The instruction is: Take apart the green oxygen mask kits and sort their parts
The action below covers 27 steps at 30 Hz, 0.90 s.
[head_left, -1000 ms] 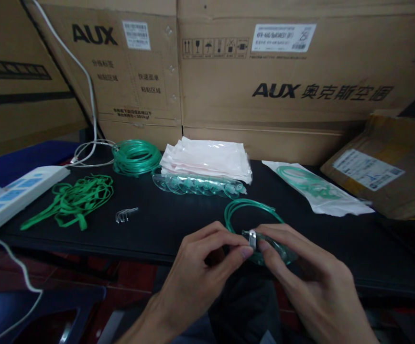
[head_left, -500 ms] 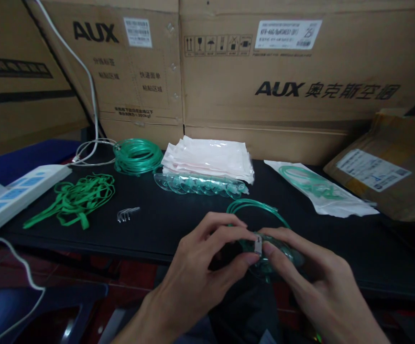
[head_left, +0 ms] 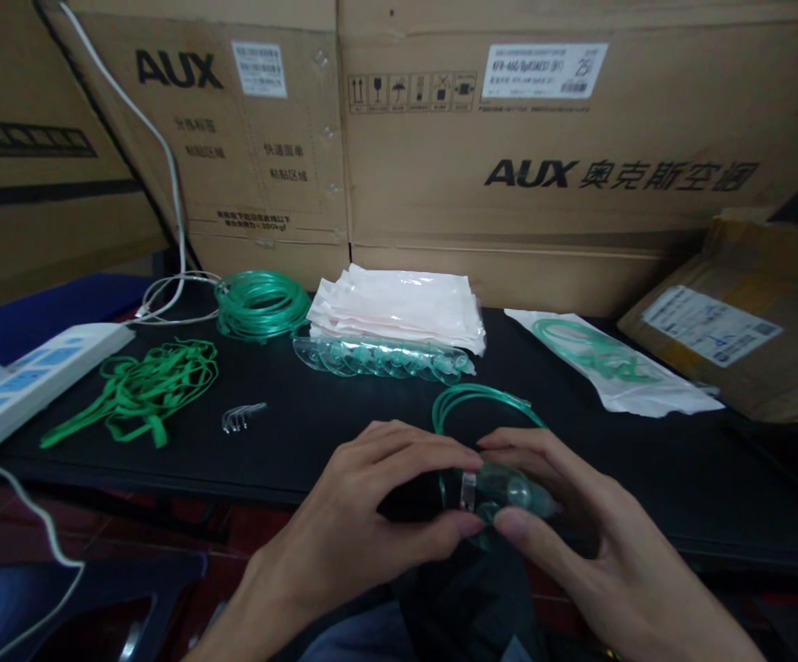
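Note:
A clear green oxygen mask (head_left: 519, 489) is between my hands, above the near edge of the black table. My left hand (head_left: 378, 501) has its thumb and fingertips closed at the mask's left end, beside a small shiny metal strip (head_left: 469, 491). From the other side, my right hand (head_left: 585, 529) grips the mask, thumb in front and fingers behind. Part of the mask is hidden by the fingers. Just behind my hands lies a loop of thin green tubing (head_left: 464, 397); whether it joins the mask I cannot tell.
Several clear green masks (head_left: 385, 359) lie nested before a stack of white pouches (head_left: 399, 299). To the left are coiled green tubing (head_left: 261, 303), green elastic straps (head_left: 157, 386), small metal strips (head_left: 242, 416) and a power strip (head_left: 33, 377). A filled pouch (head_left: 598, 363) and cardboard box (head_left: 736, 317) stand right.
The mask has turned in my hands, with its rounded end now toward the right. The metal strip has shifted left and down, and my left fingers have closed further over that end.

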Each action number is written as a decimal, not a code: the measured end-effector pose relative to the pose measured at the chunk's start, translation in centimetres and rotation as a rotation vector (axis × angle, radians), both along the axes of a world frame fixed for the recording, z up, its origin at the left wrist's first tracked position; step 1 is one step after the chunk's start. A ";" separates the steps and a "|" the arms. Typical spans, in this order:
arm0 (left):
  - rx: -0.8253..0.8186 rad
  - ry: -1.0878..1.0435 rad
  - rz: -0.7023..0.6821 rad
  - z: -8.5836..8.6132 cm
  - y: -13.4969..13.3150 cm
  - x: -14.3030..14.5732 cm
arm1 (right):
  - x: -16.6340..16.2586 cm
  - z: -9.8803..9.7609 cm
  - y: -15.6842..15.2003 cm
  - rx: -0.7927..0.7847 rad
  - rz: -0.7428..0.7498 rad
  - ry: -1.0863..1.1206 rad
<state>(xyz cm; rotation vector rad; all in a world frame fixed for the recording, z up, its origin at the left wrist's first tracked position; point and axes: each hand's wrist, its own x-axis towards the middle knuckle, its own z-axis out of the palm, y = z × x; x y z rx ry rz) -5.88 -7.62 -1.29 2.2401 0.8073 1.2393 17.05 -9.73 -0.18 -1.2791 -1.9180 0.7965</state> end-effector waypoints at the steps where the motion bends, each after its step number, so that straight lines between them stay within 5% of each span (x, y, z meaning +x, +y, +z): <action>1: 0.003 -0.007 0.014 0.0 0.0 -0.1 | 0.4 -0.1 -0.1 0.009 0.016 -0.034; 6: -0.001 -0.022 0.064 0.2 0.0 -0.3 | 0.9 -0.3 -0.5 0.101 0.009 -0.117; 19: 0.105 -0.012 -0.080 0.0 0.2 -1.1 | 0.3 0.3 -0.2 0.233 0.023 -0.138; 27: 0.012 0.041 -0.031 -0.5 0.0 -1.9 | 0.1 0.2 -0.4 0.353 -0.032 -0.149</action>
